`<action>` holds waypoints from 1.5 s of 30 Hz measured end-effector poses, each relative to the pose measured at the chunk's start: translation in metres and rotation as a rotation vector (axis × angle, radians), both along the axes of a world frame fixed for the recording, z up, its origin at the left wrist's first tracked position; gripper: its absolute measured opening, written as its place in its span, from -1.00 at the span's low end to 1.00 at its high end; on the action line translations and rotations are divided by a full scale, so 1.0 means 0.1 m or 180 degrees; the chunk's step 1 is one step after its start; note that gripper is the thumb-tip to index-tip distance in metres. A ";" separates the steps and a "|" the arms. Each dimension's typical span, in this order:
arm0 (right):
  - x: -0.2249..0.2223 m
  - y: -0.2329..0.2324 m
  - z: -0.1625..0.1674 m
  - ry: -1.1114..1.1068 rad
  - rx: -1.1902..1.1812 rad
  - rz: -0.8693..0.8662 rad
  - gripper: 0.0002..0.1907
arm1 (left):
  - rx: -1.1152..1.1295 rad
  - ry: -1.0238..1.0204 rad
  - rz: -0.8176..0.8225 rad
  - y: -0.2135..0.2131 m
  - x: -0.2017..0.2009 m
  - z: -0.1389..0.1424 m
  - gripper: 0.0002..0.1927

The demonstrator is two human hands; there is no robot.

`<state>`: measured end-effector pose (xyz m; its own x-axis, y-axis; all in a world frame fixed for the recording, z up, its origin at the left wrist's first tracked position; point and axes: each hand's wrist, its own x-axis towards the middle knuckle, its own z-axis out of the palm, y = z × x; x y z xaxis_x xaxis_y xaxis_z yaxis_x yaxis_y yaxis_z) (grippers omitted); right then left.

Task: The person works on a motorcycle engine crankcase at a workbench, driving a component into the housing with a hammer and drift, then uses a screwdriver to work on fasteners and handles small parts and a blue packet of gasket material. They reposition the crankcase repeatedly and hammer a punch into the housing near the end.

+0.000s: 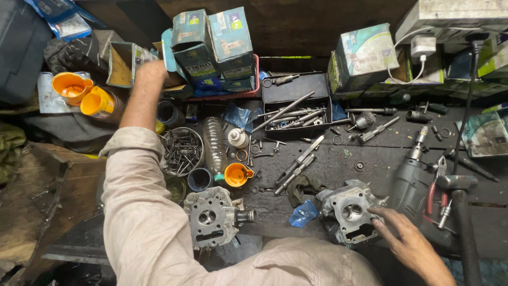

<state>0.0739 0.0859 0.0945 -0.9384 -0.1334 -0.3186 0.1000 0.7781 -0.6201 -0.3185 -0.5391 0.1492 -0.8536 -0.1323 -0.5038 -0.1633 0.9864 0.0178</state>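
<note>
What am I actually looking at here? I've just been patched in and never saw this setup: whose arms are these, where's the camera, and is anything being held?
There is no machine: a person works with bare hands, and the single picture comes from a camera on their head, looking down at a dark, cluttered workbench.

The left hand is stretched far forward to the cardboard boxes at the back; whether it grips anything cannot be seen. The right hand rests its fingers on a grey metal engine part near the front edge, touching it rather than lifting it.

A similar second engine part lies nearer the left arm. Around them lie a power drill, red-handled pliers, a tray of loose tools, a round tin of screws, a plastic bottle and orange cups.
</note>
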 end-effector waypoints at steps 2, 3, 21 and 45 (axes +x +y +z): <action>0.02 -0.03 -0.01 -0.0009 -0.0027 0.0036 -0.58 | 0.0101 0.0131 0.0028 0.01 0.03 -0.01 -0.61; 0.03 -0.05 -0.02 -0.0073 -0.0039 -0.0003 -0.57 | 0.0145 0.0207 0.0051 0.02 0.04 0.00 -0.61; 0.19 -0.08 0.03 0.0571 -0.0943 -0.0266 -0.75 | 0.1110 0.3295 -0.0250 -0.08 0.93 -0.01 -0.75; 0.28 0.35 0.05 0.0361 -0.1089 0.1061 -0.78 | 0.7069 0.2031 0.2481 3.14 4.04 -0.22 -0.59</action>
<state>0.1019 0.1207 0.0996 -0.8530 -0.5117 -0.1023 -0.2030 0.5060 -0.8383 0.0855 -0.2250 0.1270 -0.9689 -0.2276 -0.0974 0.1084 -0.7438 0.6596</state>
